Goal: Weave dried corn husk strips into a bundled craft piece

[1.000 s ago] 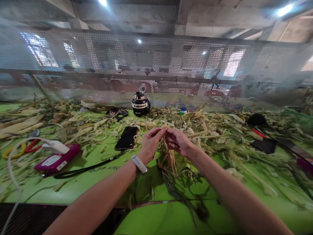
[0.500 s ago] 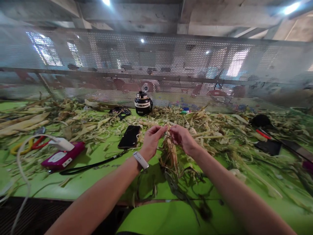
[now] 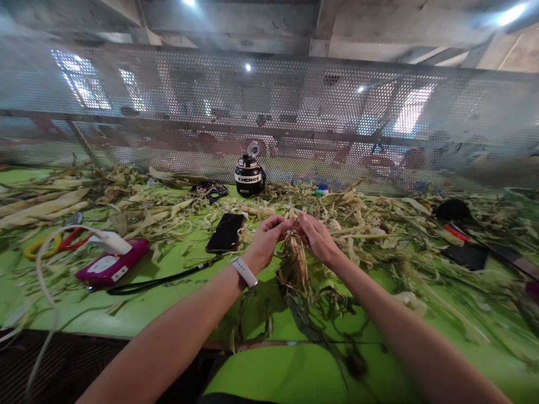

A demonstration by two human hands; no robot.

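A bundle of dried plant strips, looking like corn husks (image 3: pixel 298 261), hangs below my two hands over the green table. My left hand (image 3: pixel 266 238) pinches its top end between thumb and fingers; a pale band circles that wrist. From the other side my right hand (image 3: pixel 318 238) closes on the same top end, the fingertips nearly meeting the left ones. What lies exactly between the fingertips is too small to make out. Darker, greyish-green leaves (image 3: pixel 303 320) trail below the bundle toward the table's front edge.
Dry leaf scraps (image 3: pixel 379 224) litter the green table (image 3: pixel 177 303). On the left lie a phone (image 3: pixel 226 232), a magenta power bank (image 3: pixel 113 264) with a white plug and cable, and scissors (image 3: pixel 63 242). A black bottle (image 3: pixel 248 178) stands before a perforated metal screen (image 3: pixel 286 106).
The view has shifted slightly, so things sit a little further right. Both hands stay at the bundle's top, with the right fingers curled slightly differently.
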